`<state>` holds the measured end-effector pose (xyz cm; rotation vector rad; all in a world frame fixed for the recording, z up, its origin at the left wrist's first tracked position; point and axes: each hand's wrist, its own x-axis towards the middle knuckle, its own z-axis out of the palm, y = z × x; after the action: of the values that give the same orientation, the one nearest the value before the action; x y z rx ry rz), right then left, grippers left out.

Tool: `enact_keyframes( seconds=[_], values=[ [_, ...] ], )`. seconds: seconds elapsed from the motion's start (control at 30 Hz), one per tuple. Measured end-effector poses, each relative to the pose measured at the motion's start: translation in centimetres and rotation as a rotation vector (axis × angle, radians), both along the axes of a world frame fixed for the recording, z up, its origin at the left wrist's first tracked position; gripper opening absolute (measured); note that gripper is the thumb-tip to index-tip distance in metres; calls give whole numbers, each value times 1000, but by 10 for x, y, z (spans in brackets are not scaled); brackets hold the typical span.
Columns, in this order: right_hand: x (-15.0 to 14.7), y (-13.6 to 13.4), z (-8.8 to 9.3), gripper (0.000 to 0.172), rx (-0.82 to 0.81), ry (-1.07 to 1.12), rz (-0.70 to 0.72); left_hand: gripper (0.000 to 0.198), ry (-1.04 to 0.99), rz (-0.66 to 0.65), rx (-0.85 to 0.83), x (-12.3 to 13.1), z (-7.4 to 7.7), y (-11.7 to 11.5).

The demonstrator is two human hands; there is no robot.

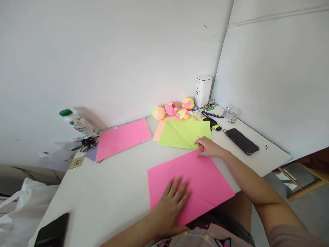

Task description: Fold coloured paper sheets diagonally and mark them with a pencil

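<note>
A bright pink sheet of paper with faint crease lines lies at the table's front edge. My left hand rests flat on its lower left part, fingers spread. At the sheet's top corner is my right hand, its fingers closed around a thin, pen-like stick too small to identify. Just behind, a lime green sheet with a diagonal crease partly covers a peach sheet. A lighter pink stack of paper lies at the back left.
Several folded paper balls line the wall beside a white container. On the right are a black phone, small jars and a cutter. A bottle and keys stand left; a dark object lies front left.
</note>
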<state>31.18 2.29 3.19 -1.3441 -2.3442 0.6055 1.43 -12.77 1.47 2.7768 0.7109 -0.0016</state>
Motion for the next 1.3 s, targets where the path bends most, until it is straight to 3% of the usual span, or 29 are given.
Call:
enact_keyframes(
  seconds=[0.33,0.53,0.63,0.73,0.83,0.9,0.97,1.1,1.3],
  values=[
    [4,5,-9,42,-9,48,9,96,-18,-27,69,-1,-1,-2],
    [1,-1,-7,15,69,183,-21,96,-44,-28,133,-4,-2,0],
    [-4,-3,-2,7,191,279,-88,91,-42,27,157,-5,-4,13],
    [-14,-8,7,13,325,351,-127,85,-35,70,160,-9,-5,41],
    [-33,-18,11,13,382,362,-24,77,-22,76,152,-14,-4,74],
    [-50,-26,5,15,371,295,154,72,-26,109,159,-18,-3,90],
    [-67,-34,-7,27,293,173,318,69,-29,133,161,-22,-3,97],
    [-84,-42,-27,38,107,-15,298,66,-36,150,152,-36,-2,87],
    [-80,-40,-19,34,25,-22,282,58,-85,208,96,-73,3,45]
  ],
)
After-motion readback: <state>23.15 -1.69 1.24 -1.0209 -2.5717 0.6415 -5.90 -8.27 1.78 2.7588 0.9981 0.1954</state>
